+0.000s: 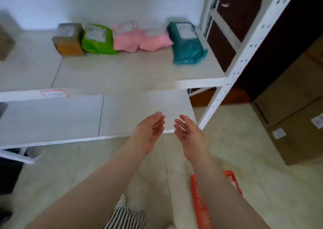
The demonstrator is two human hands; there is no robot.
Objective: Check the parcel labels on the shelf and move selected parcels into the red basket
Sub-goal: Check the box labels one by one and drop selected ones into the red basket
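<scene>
We hold our left hand (150, 132) and right hand (187, 132) out empty, fingers spread, palms facing each other, over the lower shelf's front edge. On the upper shelf (122, 71), against the wall, sit a cardboard box (69, 40), a green parcel (97, 39), a pink parcel (139, 37) and a teal parcel (187, 42), each labelled. The red basket (199, 199) stands on the floor under our right forearm.
</scene>
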